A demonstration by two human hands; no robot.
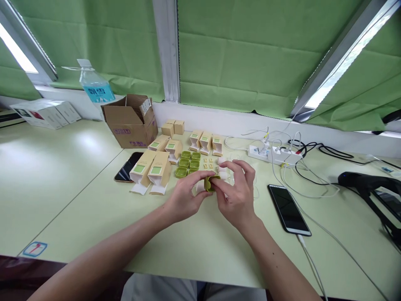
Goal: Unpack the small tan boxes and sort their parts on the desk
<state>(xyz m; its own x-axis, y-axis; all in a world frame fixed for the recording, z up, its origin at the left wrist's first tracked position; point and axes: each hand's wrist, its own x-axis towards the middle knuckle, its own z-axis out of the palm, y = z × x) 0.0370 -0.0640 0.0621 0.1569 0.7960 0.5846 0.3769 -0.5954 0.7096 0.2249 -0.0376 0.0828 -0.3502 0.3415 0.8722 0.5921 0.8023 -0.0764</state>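
Between my hands is a small olive-green square cup (207,184), tilted so that its open side faces right. My left hand (184,198) pinches it between thumb and fingers. My right hand (237,195) has its thumb and a finger at the cup's opening, with the other fingers curled above; their tips are partly hidden. Just beyond, several matching green cups (185,162) stand in rows. Beside them lie several small pale-yellow pieces (208,163) and white rounded pieces (222,174), partly covered by my right hand.
Opened beige boxes (160,169) stand left of the cups, by a dark phone (127,167). Behind are a cardboard carton (130,125) and a water bottle (95,85). Rightward lie a charging phone (288,209), a power strip (275,155) with tangled cables, and a black device (360,184).
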